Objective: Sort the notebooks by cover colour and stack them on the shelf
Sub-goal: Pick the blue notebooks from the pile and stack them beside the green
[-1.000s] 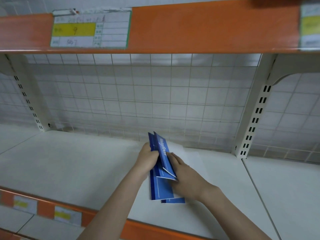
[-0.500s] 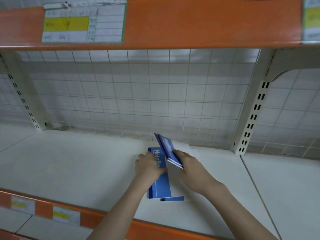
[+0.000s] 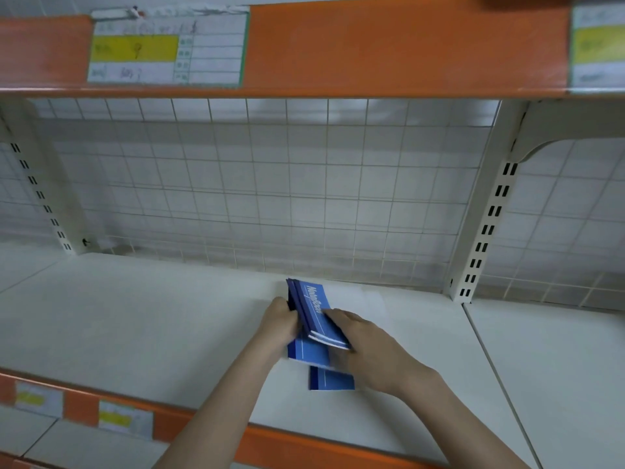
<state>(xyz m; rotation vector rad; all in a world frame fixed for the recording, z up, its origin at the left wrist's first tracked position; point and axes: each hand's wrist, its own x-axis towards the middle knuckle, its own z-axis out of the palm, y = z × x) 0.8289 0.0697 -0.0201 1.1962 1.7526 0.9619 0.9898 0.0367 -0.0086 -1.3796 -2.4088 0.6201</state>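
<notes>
Blue notebooks (image 3: 316, 311), several, tilted up on edge on the white shelf (image 3: 135, 326), right of the bay's centre and toward the far wire-grid back panel (image 3: 270, 184). White script on the top cover, too blurred to read. Left hand (image 3: 280, 321) grips the tilted bundle from its left side, fingers curled round the edge. Right hand (image 3: 365, 350) holds the same bundle from the right and near end, fingers laid along the cover, thumb hidden under it. Beneath the bundle, a further blue notebook (image 3: 309, 353) sits lower, partly covered by both hands; whether it lies flat I cannot tell. Another blue notebook (image 3: 331, 380) lies flat on the shelf, its near end showing just below the right hand.

Orange shelf edge (image 3: 372, 45) overhead carries a white-and-yellow label card (image 3: 165, 50), writing unreadable. White slotted upright (image 3: 487, 225) stands to the right.
</notes>
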